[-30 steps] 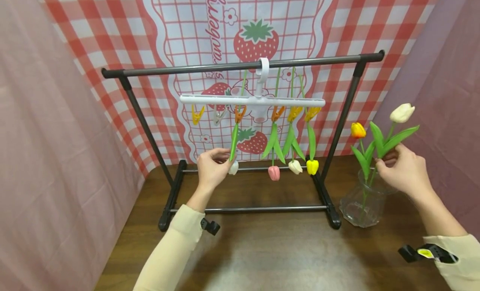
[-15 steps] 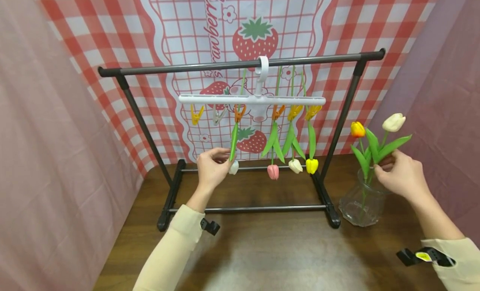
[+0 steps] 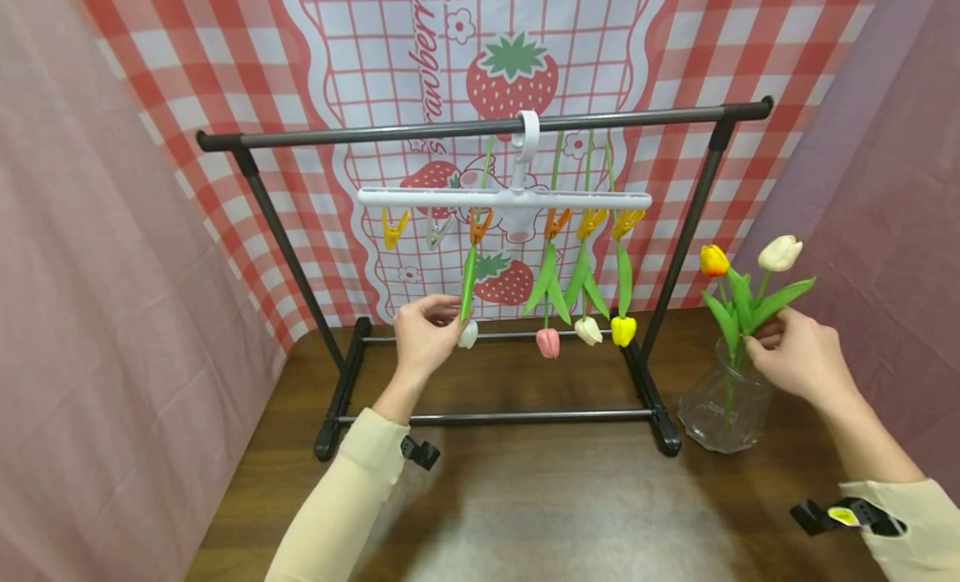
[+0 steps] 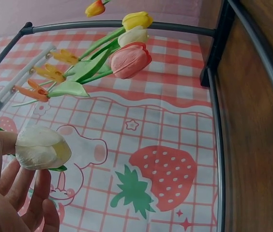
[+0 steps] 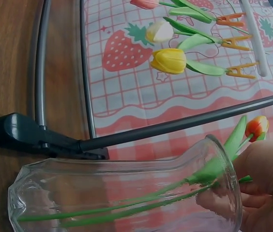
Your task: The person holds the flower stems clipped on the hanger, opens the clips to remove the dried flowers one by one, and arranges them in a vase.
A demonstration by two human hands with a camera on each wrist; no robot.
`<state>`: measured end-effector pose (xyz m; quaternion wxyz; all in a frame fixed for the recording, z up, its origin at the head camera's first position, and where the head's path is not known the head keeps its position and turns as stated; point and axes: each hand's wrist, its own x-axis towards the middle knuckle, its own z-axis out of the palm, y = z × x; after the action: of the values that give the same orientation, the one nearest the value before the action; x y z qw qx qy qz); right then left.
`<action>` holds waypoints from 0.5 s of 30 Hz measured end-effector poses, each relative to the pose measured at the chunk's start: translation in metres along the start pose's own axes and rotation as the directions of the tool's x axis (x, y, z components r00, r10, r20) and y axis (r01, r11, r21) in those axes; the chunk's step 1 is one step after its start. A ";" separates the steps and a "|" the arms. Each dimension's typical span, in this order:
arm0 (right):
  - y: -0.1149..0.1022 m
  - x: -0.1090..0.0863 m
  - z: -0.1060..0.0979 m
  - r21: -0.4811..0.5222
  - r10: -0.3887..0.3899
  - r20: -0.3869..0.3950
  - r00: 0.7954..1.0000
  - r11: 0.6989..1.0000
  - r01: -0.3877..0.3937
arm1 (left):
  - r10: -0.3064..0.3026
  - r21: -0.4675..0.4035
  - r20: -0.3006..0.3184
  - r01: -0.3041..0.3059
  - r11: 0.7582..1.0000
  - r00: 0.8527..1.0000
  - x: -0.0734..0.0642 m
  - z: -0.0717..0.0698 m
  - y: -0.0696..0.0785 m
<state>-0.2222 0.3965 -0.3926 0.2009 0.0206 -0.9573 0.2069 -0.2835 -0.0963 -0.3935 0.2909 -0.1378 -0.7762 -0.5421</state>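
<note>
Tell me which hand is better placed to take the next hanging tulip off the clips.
Probably left. The left hand already pinches the white tulip hanging from an orange clip. The right hand grips the stems at the glass vase, outside the rack.

Two green stems (image 5: 127,205) were held inside the glass vase (image 5: 102,193) by the right hand (image 5: 267,188); a yellow tulip (image 5: 169,60) was seen beyond the rack's foot (image 5: 25,133).

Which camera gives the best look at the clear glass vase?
The right wrist view: the clear glass vase fills the frame, green stems visible inside. The head view shows it small at the table's right; the left wrist view misses it.
</note>
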 end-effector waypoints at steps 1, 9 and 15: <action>0.000 0.000 0.000 -0.003 0.003 0.006 1.000 1.000 -0.003 | -0.002 -0.004 0.000 0.002 1.000 1.000 0.000 0.000 0.000; -0.002 -0.004 -0.008 -0.048 0.002 0.022 1.000 0.999 -0.001 | -0.014 0.000 0.004 0.014 1.000 1.000 0.000 -0.001 0.000; -0.005 -0.007 -0.032 -0.103 0.036 0.070 0.997 0.994 -0.029 | -0.022 0.000 0.007 0.022 1.000 1.000 0.000 0.000 0.002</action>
<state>-0.2034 0.4044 -0.3663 0.1638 0.0023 -0.9734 0.1602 -0.2819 -0.0955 -0.3918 0.2821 -0.1313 -0.7787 -0.5449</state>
